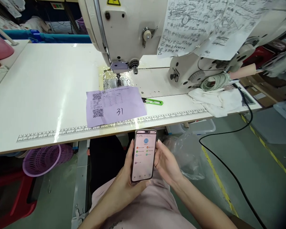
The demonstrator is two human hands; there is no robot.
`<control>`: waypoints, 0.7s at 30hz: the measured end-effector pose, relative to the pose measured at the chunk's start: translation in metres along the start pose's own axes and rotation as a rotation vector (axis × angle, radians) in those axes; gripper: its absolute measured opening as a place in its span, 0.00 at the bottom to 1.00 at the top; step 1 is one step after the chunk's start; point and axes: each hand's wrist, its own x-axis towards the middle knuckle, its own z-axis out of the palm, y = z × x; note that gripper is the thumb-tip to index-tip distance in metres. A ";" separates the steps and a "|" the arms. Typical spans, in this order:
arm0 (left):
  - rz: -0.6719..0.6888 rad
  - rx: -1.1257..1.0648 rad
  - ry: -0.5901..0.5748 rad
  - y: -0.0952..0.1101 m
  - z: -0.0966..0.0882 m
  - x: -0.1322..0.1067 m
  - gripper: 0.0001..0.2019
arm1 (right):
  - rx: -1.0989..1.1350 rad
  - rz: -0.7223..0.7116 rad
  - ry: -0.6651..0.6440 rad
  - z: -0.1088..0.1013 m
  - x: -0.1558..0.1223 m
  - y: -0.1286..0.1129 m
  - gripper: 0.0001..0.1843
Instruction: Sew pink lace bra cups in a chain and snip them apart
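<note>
One lit phone [143, 170] is clasped in the left hand [126, 182] in front of the sewing table [50, 79], the right hand [168, 163] curled at its edge, grip unclear. A menu shows, apparently no entry opened; on the table, a purple slip [131, 109] lies untouched.

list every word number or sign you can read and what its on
"31", handwritten on the purple slip; its print is too small
Yellow warning sign on the sewing machine: cut off, no words readable
Handwriting on white papers: unreadable
Phone screen: too small
Ruler strip: too small
Label on brown box: unreadable
</note>
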 end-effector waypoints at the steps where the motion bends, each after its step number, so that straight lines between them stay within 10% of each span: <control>1: -0.007 0.022 0.002 -0.002 0.001 -0.001 0.52 | 0.005 0.006 0.011 0.000 0.001 0.000 0.20; 21: -0.008 0.045 0.026 -0.006 0.005 -0.005 0.53 | 0.016 0.013 -0.013 0.002 -0.002 0.002 0.20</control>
